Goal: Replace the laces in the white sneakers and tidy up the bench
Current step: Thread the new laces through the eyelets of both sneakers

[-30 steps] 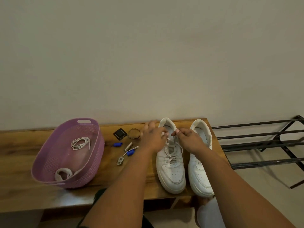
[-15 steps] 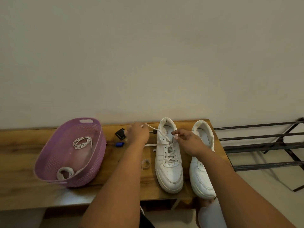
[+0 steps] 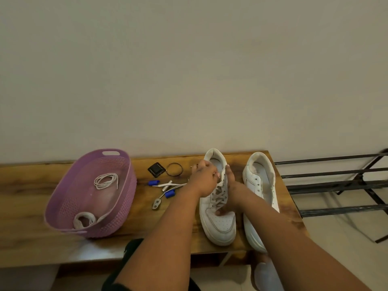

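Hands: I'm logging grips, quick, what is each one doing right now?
Left hand: pinching the lace at the left sneaker's top eyelets.
Right hand: open, pressing on that sneaker.

L hand (image 3: 204, 177) curled, R hand (image 3: 230, 198) flat, arms extended.

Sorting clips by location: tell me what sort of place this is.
Probably a home entryway or shoe corner: a wooden bench against a plain wall, a black metal shoe rack beside it, and white sneakers being laced.

Soft, dim, warm light; rack (image 3: 336, 185) shadows spread right across floor; wide-angle bends the bench (image 3: 31, 206); hands slightly blurred.
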